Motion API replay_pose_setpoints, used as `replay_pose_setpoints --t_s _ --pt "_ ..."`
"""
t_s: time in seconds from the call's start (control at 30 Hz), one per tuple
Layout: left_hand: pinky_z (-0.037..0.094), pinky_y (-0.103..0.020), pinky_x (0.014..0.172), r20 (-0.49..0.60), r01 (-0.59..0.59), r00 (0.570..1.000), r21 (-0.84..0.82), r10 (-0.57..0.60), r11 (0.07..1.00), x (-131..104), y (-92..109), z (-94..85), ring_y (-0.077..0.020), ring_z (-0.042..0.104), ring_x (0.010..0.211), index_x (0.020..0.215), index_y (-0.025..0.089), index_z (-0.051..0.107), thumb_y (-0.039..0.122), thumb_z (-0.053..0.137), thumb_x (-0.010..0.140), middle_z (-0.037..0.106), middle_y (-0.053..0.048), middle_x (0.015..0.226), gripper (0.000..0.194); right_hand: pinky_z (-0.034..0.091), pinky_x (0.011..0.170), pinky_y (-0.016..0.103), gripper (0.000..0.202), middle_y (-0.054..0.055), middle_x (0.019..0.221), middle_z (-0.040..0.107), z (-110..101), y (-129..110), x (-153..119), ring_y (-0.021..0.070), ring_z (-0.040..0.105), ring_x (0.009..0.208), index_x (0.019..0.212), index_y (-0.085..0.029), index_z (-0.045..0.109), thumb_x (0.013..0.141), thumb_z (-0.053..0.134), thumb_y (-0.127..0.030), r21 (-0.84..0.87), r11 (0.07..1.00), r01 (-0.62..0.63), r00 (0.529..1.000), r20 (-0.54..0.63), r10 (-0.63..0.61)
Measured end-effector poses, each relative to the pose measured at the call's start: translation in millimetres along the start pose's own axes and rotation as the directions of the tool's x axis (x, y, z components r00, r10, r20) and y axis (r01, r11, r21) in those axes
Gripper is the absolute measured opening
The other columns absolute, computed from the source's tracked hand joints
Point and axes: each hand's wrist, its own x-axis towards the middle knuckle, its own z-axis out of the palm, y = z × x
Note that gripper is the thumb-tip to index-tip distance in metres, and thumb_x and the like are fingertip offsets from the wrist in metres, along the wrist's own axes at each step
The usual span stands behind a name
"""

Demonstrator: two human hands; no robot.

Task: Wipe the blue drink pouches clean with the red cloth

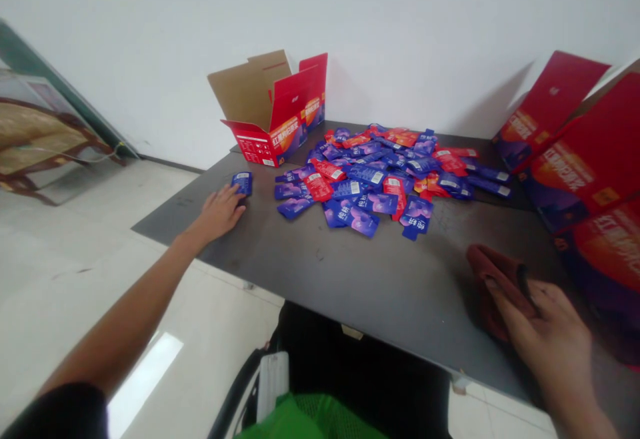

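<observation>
My left hand lies on the left part of the grey table, fingers spread, its fingertips at the near edge of a blue sachet. Over the table's right part, my right hand is closed on a folded reddish-brown cloth, with the thumb on top; this hand is slightly blurred. A spread pile of blue and red sachets covers the middle and back of the table, between the hands and beyond them. Several of its sachets overlap.
An open red carton stands at the back left, flaps up, with another behind it. More red cartons stand at the right edge, close to my right hand. A white wall is behind the table. A wooden chair stands far left.
</observation>
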Motion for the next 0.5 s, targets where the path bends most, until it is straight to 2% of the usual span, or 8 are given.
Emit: replay_pose_setpoints --t_s 0.03,0.1,0.17,0.23,0.3,0.4,0.5 --pt "0.026 -0.062 0.118 -0.053 -0.025 0.998 0.022 0.027 0.999 -4.5 15.8 -0.5 -0.0379 0.039 0.145 0.135 0.011 0.055 0.049 0.035 0.102 0.047 -0.021 0.154 0.055 0.054 0.071 0.046 0.032 0.010 0.092 0.066 0.1 1.1 -0.6 0.0315 0.069 0.082 0.097 -0.036 0.066 0.088 0.060 -0.066 0.008 1.000 0.015 1.000 0.004 -0.015" --pt "0.033 -0.055 0.117 -0.121 -0.140 0.983 0.011 0.140 0.990 -12.9 51.7 -0.1 -0.0342 0.042 0.143 0.138 0.017 0.055 0.048 0.037 0.104 0.048 -0.016 0.154 0.050 0.054 0.073 0.045 0.028 0.010 0.093 0.066 0.4 3.0 -1.8 0.0306 0.069 0.083 0.100 -0.036 0.067 0.089 0.064 -0.061 0.016 0.999 0.028 0.999 0.022 -0.028" --pt "0.036 -0.047 0.117 -0.137 -0.250 0.961 -0.045 0.242 0.967 -15.0 84.1 4.7 -0.0294 0.050 0.135 0.135 0.018 0.058 0.049 0.040 0.105 0.056 -0.014 0.144 0.046 0.053 0.074 0.043 0.027 0.010 0.095 0.066 0.9 4.5 -2.8 0.0298 0.069 0.085 0.102 -0.035 0.068 0.089 0.066 -0.059 0.009 1.000 0.009 0.999 0.039 -0.010" --pt "0.039 -0.046 0.115 -0.131 -0.280 0.954 -0.057 0.270 0.958 -8.0 104.1 15.2 -0.0298 0.054 0.130 0.133 0.017 0.061 0.052 0.045 0.104 0.060 -0.015 0.137 0.048 0.053 0.073 0.042 0.031 0.010 0.096 0.065 1.8 5.6 -3.6 0.0293 0.069 0.086 0.103 -0.032 0.069 0.090 0.064 -0.059 0.004 1.000 0.008 0.999 0.038 -0.008" --pt "0.042 -0.047 0.114 -0.122 -0.254 0.961 -0.038 0.248 0.967 5.4 109.7 28.5 -0.0311 0.055 0.129 0.133 0.015 0.062 0.054 0.048 0.102 0.061 -0.016 0.135 0.052 0.052 0.072 0.040 0.037 0.009 0.095 0.064 2.9 6.3 -4.0 0.0278 0.068 0.084 0.104 -0.027 0.069 0.091 0.062 -0.060 0.007 0.999 0.031 0.999 0.022 -0.031" --pt "0.044 -0.047 0.112 -0.119 -0.214 0.970 -0.015 0.211 0.977 24.1 103.8 43.1 -0.0318 0.058 0.127 0.134 0.013 0.062 0.054 0.049 0.102 0.064 -0.018 0.132 0.054 0.051 0.071 0.036 0.040 0.006 0.092 0.062 3.5 6.2 -4.0 0.0243 0.065 0.080 0.104 -0.023 0.070 0.092 0.061 -0.060 0.041 0.998 0.046 0.998 0.032 -0.047" --pt "0.047 -0.047 0.108 -0.105 -0.221 0.969 0.042 0.224 0.974 26.8 101.5 42.0 -0.0330 0.062 0.122 0.131 0.012 0.065 0.054 0.050 0.102 0.068 -0.019 0.128 0.054 0.050 0.073 0.035 0.040 0.005 0.093 0.062 2.3 4.4 -3.8 0.0233 0.064 0.082 0.101 -0.022 0.070 0.092 0.061 -0.060 0.088 0.996 0.034 0.998 0.041 -0.038"
